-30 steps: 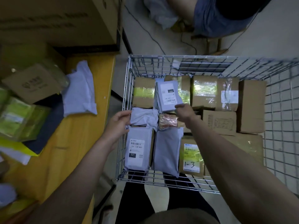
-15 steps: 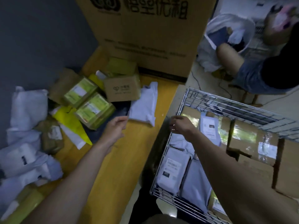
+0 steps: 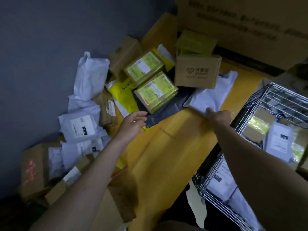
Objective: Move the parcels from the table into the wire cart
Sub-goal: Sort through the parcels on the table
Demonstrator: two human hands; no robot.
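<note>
Yellow worktop (image 3: 175,147) is lying bare nearest to me, a lane between the parcel heap on my left and the wire cart (image 3: 260,104) pressed against its right edge, which I judge is keeping each carry short. I am reaching both arms forward across that lane. My left hand (image 3: 131,124) is hovering with its fingers loosely spread at the near corner of a black mailer (image 3: 160,112); that grip is released and holding nothing, though I cannot tell if the fingertips are touching the plastic. My right hand (image 3: 220,115) is meeting the near edge of a white poly bag (image 3: 215,92), fingers curled as if pinching it, but the blur is stopping me from telling whether that grip is actually closing on it. The bag is lying flat and free at the heap's edge nearest the cart, so it seems the easy pick. The black mailer is sitting under two green-taped boxes (image 3: 155,92), so pulling it could be dragging them along. Beyond them a brown carton (image 3: 196,72) is resting against a large cardboard box (image 3: 241,22). White labelled bags (image 3: 78,125) are piling along the grey wall further left. Most parcels are waiting on the worktop, while the cart is already carrying several.
</note>
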